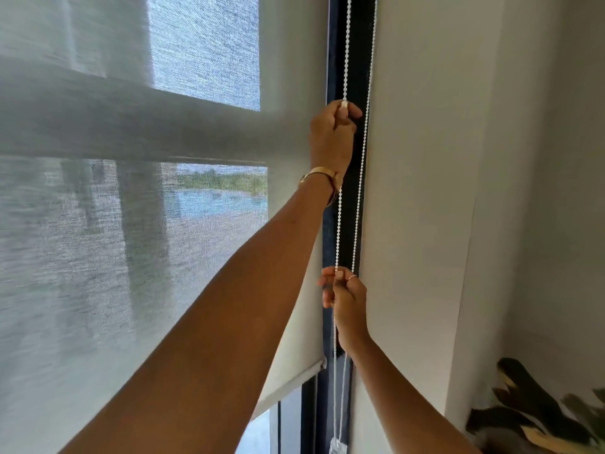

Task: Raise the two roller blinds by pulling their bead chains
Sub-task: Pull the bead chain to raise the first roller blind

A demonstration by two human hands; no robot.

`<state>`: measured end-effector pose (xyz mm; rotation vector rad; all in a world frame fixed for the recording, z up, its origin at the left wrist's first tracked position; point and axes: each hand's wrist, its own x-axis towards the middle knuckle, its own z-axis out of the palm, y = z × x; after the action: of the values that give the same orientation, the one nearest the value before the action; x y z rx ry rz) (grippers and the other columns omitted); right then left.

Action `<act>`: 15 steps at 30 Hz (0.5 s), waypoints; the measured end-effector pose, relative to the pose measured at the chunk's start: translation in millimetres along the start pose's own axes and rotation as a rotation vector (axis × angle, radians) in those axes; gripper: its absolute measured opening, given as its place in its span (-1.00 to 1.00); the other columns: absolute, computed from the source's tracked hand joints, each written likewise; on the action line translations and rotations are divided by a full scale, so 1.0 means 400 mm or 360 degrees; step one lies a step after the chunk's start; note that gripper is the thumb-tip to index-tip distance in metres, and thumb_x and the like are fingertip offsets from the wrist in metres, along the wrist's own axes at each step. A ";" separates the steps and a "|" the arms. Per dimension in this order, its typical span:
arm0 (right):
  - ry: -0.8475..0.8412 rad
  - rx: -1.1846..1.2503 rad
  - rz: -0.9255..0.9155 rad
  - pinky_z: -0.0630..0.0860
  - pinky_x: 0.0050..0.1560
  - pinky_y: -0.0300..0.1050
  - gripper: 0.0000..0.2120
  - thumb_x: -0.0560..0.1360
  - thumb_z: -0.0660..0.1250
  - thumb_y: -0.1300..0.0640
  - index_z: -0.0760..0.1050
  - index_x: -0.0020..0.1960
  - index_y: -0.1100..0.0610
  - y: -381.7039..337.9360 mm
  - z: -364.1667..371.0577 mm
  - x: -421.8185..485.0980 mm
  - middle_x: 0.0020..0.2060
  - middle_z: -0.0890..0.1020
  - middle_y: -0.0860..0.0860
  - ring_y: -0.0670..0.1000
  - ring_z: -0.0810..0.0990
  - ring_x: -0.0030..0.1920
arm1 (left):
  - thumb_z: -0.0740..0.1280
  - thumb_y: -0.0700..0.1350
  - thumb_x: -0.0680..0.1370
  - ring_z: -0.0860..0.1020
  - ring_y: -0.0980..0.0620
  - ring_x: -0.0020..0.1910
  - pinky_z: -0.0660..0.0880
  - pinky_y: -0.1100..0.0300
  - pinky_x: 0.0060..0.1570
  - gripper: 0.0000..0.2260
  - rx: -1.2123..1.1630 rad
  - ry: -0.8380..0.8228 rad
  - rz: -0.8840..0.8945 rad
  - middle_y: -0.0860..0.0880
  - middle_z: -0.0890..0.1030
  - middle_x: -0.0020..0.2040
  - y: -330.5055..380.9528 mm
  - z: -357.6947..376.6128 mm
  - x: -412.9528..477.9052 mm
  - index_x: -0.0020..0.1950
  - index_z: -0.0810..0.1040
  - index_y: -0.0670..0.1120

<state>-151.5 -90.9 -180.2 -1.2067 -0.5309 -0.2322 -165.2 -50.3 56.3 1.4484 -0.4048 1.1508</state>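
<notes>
Both hands pinch the same strand of the bead chain (340, 224) at the window's right edge: the left hand (332, 136) high, the right hand (343, 296) low, likely for alternating pulls. The blind (288, 371) hangs partly raised.

dark window frame (334, 60), white wall (540, 158), leafy plant (537, 417) at lower right corner

Count: two hands, left (332, 139) and right (345, 298); two chain strands (360, 191); one blind (131, 240); one bracelet (322, 178); one ring (352, 277).
</notes>
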 end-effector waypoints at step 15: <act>-0.0343 0.0081 -0.0063 0.58 0.05 -0.06 -0.69 0.61 0.05 0.07 0.57 0.06 0.09 -0.251 -0.020 0.272 0.04 0.66 0.09 0.09 0.65 0.05 | 0.10 -0.37 0.52 0.42 0.07 -0.35 0.42 0.20 -0.30 -0.73 0.0185 -0.0093 -0.0236 0.01 0.45 -0.36 -0.209 -0.046 -0.230 -0.27 0.44 -0.10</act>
<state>-100.9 -122.2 -44.2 -1.1790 -0.7447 -0.1214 -148.1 -45.6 -68.1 1.5887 -0.2693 1.0285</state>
